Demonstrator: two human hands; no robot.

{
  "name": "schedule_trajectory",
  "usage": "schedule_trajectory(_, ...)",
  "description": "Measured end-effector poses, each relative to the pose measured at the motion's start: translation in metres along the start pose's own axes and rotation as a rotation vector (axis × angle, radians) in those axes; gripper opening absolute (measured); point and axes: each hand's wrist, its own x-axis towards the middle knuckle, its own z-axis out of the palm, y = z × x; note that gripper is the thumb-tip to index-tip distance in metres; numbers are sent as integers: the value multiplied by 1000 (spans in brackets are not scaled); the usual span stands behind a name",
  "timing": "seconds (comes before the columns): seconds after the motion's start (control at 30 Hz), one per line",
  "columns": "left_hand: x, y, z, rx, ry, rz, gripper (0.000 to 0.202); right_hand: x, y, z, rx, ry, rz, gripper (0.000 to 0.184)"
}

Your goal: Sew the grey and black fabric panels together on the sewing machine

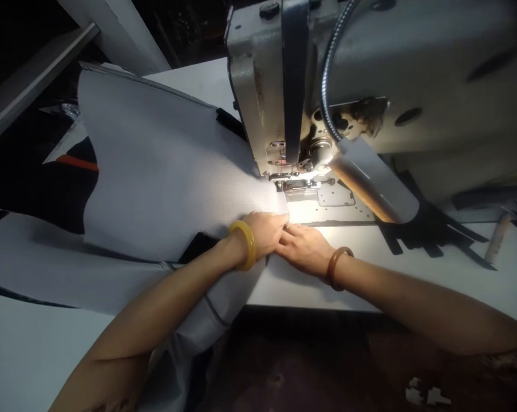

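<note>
Pale grey fabric (168,166) in a fine woven pattern — a honey-yellow bangle (243,245), a reddish-brown bangle (338,268)

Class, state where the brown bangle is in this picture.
In the head view, the brown bangle circles the right wrist, just behind the right hand, above the white table.

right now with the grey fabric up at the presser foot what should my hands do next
Probably ease the grey fabric slightly further under the presser foot: your left hand and right hand sit together at its edge, just in front of it.
</note>
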Motion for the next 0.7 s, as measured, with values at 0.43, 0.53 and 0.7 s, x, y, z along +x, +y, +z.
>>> schedule_trajectory(0.43, 11, -10, -12, 89, -59, -3, 34, 8, 18, 0, 68, -74, 45, 26)
schedule_trajectory(0.53, 13, -7, -12, 130, -53, -25, 34, 8, 18, -2, 47, -78, 22, 26)
schedule_trajectory(0.7, 13, -5, -10, 234, -118, -31, 32, 5, 7, -6, 7, -55, 3, 31)
